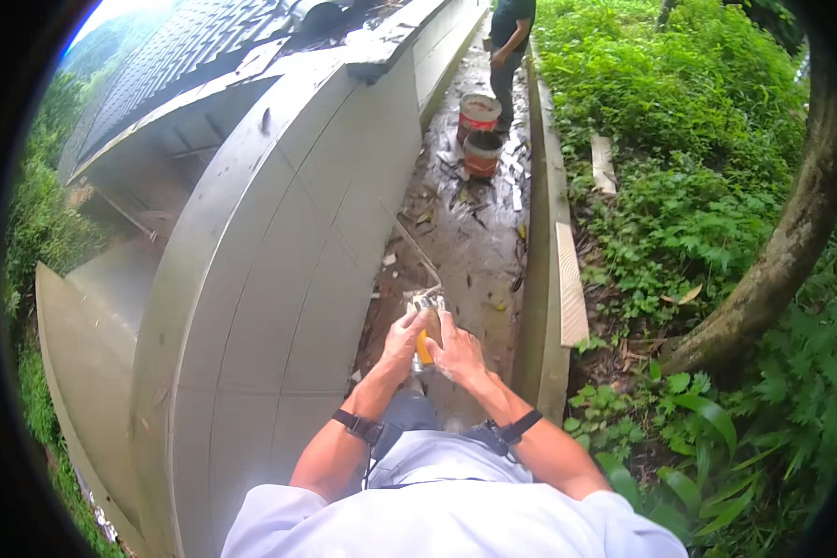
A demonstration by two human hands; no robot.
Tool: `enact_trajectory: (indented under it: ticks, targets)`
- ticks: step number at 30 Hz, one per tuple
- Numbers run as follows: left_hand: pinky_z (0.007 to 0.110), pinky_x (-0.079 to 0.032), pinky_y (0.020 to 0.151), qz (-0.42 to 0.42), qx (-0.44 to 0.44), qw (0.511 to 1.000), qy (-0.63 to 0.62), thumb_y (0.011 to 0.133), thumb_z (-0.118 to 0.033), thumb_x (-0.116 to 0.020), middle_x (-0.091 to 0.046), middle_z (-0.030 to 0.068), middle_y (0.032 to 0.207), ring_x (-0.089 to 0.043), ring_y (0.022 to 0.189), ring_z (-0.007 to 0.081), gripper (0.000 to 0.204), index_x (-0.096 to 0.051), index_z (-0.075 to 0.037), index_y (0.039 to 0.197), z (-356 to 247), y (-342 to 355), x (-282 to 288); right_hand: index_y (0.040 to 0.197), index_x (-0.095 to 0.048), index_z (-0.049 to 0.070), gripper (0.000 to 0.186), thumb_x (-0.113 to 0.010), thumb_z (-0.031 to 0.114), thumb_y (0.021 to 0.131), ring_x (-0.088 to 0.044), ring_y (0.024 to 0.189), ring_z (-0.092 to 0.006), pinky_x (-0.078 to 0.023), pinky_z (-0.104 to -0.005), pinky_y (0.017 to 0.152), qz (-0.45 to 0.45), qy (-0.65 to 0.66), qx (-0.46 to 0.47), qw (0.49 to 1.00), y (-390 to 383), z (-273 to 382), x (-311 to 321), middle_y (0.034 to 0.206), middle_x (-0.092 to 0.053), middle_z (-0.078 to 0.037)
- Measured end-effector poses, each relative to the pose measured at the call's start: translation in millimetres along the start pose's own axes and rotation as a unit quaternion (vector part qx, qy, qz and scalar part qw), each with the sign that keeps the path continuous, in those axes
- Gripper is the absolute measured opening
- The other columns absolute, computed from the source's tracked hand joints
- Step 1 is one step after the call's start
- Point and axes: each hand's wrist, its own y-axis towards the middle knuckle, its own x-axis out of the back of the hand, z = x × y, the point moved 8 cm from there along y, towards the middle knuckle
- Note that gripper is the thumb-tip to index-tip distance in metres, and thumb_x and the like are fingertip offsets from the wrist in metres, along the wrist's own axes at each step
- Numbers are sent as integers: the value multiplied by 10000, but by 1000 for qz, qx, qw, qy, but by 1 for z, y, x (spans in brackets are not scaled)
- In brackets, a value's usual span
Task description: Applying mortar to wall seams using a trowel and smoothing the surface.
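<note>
Both my hands meet in front of my body around a small yellow and silver object (pixel 425 348), perhaps a hand tool; its exact kind is hard to make out. My left hand (pixel 403 337) is closed along its left side. On the other side my right hand (pixel 458 351) grips it, thumb and fingers bent toward its top. The upper end looks pale and metallic, partly covered by my fingertips. A thin, pale cord or strip (pixel 418 249) runs from near that end up toward the wall. Dark straps circle both wrists.
A tiled grey wall (pixel 284 242) rises on my left. Two red and white buckets (pixel 481 156) (pixel 478 110) stand ahead on the wet, debris-strewn walkway (pixel 465 232), beside another person (pixel 510 46). A low kerb, a tile strip (pixel 570 284), plants and a curved trunk (pixel 790 242) line the right.
</note>
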Motion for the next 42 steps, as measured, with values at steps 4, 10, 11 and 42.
enact_trajectory:
  ticks: [4,10,11,42]
  targets:
    - [296,-490,816,46,55,992,-100,928,-325,-661,-641,17,1003,-594,915,113,353,-618,-49,1145,6,93,-55,1322,-395,29,587,-643,301,865,-647,923,-447,-514,-520,770,-92,-56,-37,993,58,-34,49,1027,-662,-269]
    - [307,-484,852,88,91,975,-182,932,-284,-658,-644,5,971,-606,942,111,274,-623,-61,1088,-7,224,-65,1246,-484,-25,450,-566,301,948,-639,999,-274,-511,-398,843,-174,226,-21,958,158,-111,87,1096,-644,-184]
    - [301,-478,841,111,100,974,-169,932,-286,-657,-642,6,963,-602,931,108,271,-624,-64,1084,-10,243,-70,1227,-506,-26,408,-538,290,970,-603,1018,-216,-490,-360,872,-131,290,-72,945,180,-128,90,1095,-633,-146]
    - [255,-521,675,-185,4,982,47,850,4,-568,-577,53,1143,-577,770,103,661,-376,-102,1474,-170,844,-34,975,-467,70,261,-647,230,874,-489,500,-114,-420,-289,430,-20,272,-286,918,738,-504,429,700,-503,-25]
